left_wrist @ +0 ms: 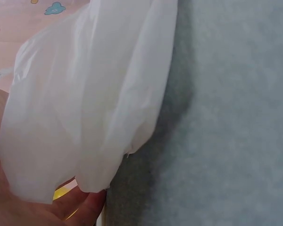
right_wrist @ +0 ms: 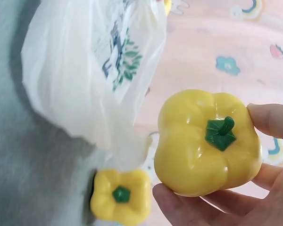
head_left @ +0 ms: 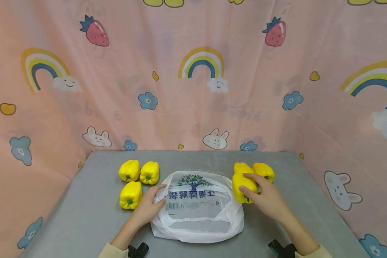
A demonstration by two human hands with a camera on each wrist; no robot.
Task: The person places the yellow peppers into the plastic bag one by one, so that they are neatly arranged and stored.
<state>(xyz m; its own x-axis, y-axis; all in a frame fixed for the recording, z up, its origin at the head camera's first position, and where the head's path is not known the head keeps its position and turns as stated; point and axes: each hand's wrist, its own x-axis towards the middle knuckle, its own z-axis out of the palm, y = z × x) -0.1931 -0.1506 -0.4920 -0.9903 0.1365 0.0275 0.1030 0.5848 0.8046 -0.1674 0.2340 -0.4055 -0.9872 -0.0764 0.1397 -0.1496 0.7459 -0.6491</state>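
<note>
A white plastic bag with a green tree print lies at the middle of the grey table, its mouth spread toward me. My left hand holds the bag's left rim; in the left wrist view, white film hides part of the fingers. At the bag's right rim, my right hand grips a yellow bell pepper between thumb and fingers, its green stem facing the right wrist camera. Behind it sit two more yellow peppers, a nearer one partly covered and another beside it.
Left of the bag stand three yellow peppers: two at the back, and a front pepper close to my left hand. A pink patterned curtain rises behind the grey table and along its sides.
</note>
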